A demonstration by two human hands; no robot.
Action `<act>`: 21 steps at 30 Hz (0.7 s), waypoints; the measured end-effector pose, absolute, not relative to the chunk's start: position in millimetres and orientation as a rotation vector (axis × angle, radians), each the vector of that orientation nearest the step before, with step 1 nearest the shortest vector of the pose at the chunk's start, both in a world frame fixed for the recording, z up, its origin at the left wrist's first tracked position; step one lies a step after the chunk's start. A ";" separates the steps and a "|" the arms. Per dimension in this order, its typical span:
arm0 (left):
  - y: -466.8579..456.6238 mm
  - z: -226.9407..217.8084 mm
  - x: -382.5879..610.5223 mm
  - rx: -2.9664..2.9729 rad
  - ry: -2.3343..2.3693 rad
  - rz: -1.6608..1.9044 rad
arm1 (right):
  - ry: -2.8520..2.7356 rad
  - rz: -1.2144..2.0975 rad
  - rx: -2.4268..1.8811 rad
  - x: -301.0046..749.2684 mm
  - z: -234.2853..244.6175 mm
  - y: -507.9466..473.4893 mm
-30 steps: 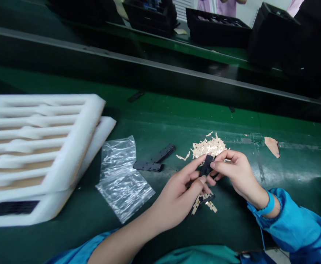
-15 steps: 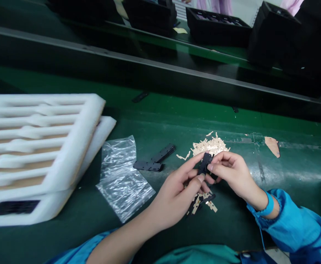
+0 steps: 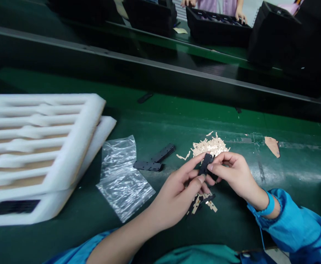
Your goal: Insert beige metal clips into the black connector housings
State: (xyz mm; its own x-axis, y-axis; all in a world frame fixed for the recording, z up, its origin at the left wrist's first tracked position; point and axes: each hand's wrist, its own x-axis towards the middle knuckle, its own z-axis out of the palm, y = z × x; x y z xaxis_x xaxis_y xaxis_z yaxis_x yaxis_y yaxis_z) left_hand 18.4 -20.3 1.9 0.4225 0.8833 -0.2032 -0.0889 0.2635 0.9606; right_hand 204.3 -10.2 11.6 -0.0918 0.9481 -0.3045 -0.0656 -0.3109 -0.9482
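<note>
My left hand (image 3: 174, 196) and my right hand (image 3: 233, 176) meet over the green belt and both pinch a small flat black part (image 3: 206, 164), held upright between the fingertips. Under my left fingers lie more black parts with tan strips (image 3: 203, 202). Just beyond the hands is a heap of small tan paper strips (image 3: 210, 146). Two flat black perforated strips (image 3: 155, 160) lie to the left of the hands.
A crumpled clear plastic bag (image 3: 122, 179) lies left of the black strips. Stacked white foam trays (image 3: 39, 146) fill the left side. Black trays (image 3: 218, 27) stand on the far bench, where another person's hands (image 3: 240, 14) rest. A tan scrap (image 3: 272, 146) lies on the belt.
My hands have barely shifted, still pinching the black part. At the far bench another person's hands have come into view on the black tray.
</note>
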 end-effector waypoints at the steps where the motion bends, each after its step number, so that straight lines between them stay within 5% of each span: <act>1: -20.4 2.0 18.0 1.105 0.906 0.796 | -1.060 1.528 -1.338 203.9 11.6 -10.5; 21: -21.7 -4.4 12.3 1.038 0.778 0.773 | -1.209 1.427 -1.335 210.6 15.3 -8.9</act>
State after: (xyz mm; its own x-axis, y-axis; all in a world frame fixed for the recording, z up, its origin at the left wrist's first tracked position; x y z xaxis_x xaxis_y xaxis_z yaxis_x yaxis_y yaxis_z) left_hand 12.3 -21.7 -4.4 0.5047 0.8434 -0.1840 -0.1780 0.3102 0.9339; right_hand 210.6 -8.9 15.3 -0.1031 0.9728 -0.2074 0.0445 -0.2038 -0.9780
